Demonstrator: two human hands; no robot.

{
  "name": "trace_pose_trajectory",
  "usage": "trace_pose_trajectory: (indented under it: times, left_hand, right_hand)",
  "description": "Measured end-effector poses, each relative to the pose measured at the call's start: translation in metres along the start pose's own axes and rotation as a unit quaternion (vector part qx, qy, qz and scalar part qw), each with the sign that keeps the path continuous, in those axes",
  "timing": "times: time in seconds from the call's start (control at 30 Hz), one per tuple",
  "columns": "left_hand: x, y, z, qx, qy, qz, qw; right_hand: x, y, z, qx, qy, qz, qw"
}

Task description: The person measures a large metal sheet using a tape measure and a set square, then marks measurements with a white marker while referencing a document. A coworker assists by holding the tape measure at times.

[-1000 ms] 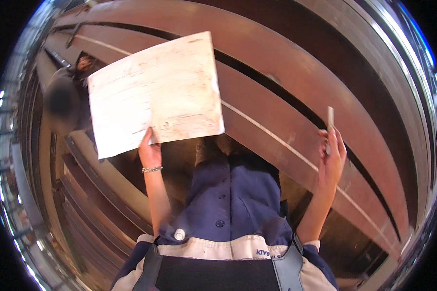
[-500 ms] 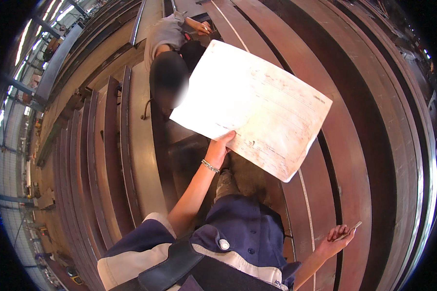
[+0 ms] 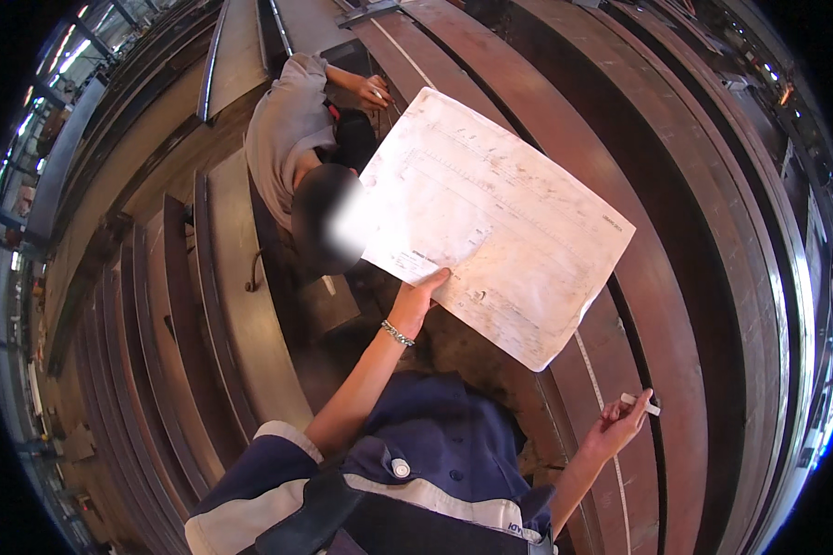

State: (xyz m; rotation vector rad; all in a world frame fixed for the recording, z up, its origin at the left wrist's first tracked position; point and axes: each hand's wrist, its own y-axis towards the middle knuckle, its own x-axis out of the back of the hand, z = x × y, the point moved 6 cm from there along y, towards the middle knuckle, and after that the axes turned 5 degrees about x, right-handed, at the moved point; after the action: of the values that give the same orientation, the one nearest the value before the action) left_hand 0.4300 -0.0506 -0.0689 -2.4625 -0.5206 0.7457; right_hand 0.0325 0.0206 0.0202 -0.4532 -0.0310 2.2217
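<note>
My left hand (image 3: 423, 294) grips the lower edge of a large stained paper drawing (image 3: 518, 222), thumb on top and fingers hidden beneath. The sheet is held up tilted, with line work and small text on its face. Off to the right, my right hand (image 3: 613, 427) pinches a short white stick of chalk (image 3: 642, 404) above a rust-brown steel beam (image 3: 611, 370). Along that beam runs a pale measuring tape (image 3: 599, 393), partly covered by the drawing.
A person in a grey top (image 3: 282, 139) crouches beyond the drawing, one hand (image 3: 373, 92) over the beam with something thin and pale. Long steel beams (image 3: 740, 231) lie side by side on the right. More steel sections (image 3: 241, 277) line the left, one with a hooked rod (image 3: 254, 270).
The drawing has tipped and shifted slightly down, so its lines show more clearly. My right hand has moved up and left and turned the chalk. The view has shifted to the right.
</note>
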Motion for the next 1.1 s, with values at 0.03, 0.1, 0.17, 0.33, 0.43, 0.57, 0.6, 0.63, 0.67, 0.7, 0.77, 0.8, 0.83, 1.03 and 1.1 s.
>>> trace_pose_trajectory:
  times: [0.03, 0.1, 0.17, 0.33, 0.43, 0.57, 0.6, 0.63, 0.67, 0.7, 0.77, 0.8, 0.83, 1.03, 1.1]
  left_hand:
    - [0.003, 0.001, 0.0, 0.009, 0.007, -0.012, 1.0]
    - [0.01, 0.002, 0.002, 0.027, 0.022, -0.034, 0.999]
    - [0.013, 0.007, 0.004, 0.018, 0.007, -0.027, 0.999]
    - [0.012, 0.003, -0.001, 0.027, -0.012, -0.023, 0.999]
    - [0.005, -0.002, -0.007, 0.037, -0.022, -0.02, 0.999]
    - [0.001, -0.006, -0.012, 0.04, -0.014, -0.024, 0.999]
    - [-0.003, -0.01, -0.013, 0.039, -0.016, -0.025, 0.999]
    - [-0.005, -0.011, -0.017, 0.032, -0.016, -0.028, 0.999]
    - [-0.004, -0.009, -0.015, 0.029, -0.015, -0.027, 0.999]
    - [-0.004, -0.006, -0.01, 0.026, -0.014, -0.025, 0.999]
    - [-0.003, -0.003, -0.01, 0.028, 0.002, -0.041, 0.999]
    - [-0.004, -0.003, -0.011, 0.034, 0.016, -0.057, 0.998]
    - [-0.003, -0.002, -0.008, 0.035, 0.015, -0.06, 0.997]
    - [0.005, 0.01, 0.001, 0.021, 0.04, -0.073, 0.996]
    - [0.006, 0.01, 0.001, 0.041, 0.053, -0.061, 0.996]
  right_hand:
    - [-0.007, -0.003, -0.004, -0.01, 0.003, 0.005, 1.0]
    - [-0.02, -0.009, -0.005, -0.038, -0.001, 0.038, 0.999]
    - [-0.021, -0.012, -0.001, -0.051, 0.001, 0.052, 0.997]
    - [0.0, -0.02, 0.016, -0.057, -0.033, 0.04, 0.997]
    - [0.014, -0.021, 0.027, -0.047, -0.043, 0.026, 0.998]
    - [0.02, -0.022, 0.033, -0.053, -0.078, 0.011, 0.996]
    - [0.02, -0.022, 0.033, -0.056, -0.088, 0.011, 0.994]
    - [0.016, -0.02, 0.03, -0.059, -0.086, 0.022, 0.994]
    - [0.013, -0.017, 0.026, -0.062, -0.083, 0.033, 0.994]
    - [0.01, -0.014, 0.022, -0.065, -0.081, 0.046, 0.994]
    - [0.003, -0.007, 0.007, -0.075, -0.081, 0.052, 0.992]
    - [-0.001, -0.004, -0.001, -0.08, -0.08, 0.056, 0.992]
    - [-0.006, -0.001, -0.007, -0.085, -0.073, 0.065, 0.992]
    - [-0.032, 0.017, -0.026, -0.125, -0.053, 0.082, 0.987]
    - [-0.025, 0.03, -0.037, -0.15, -0.047, 0.065, 0.985]
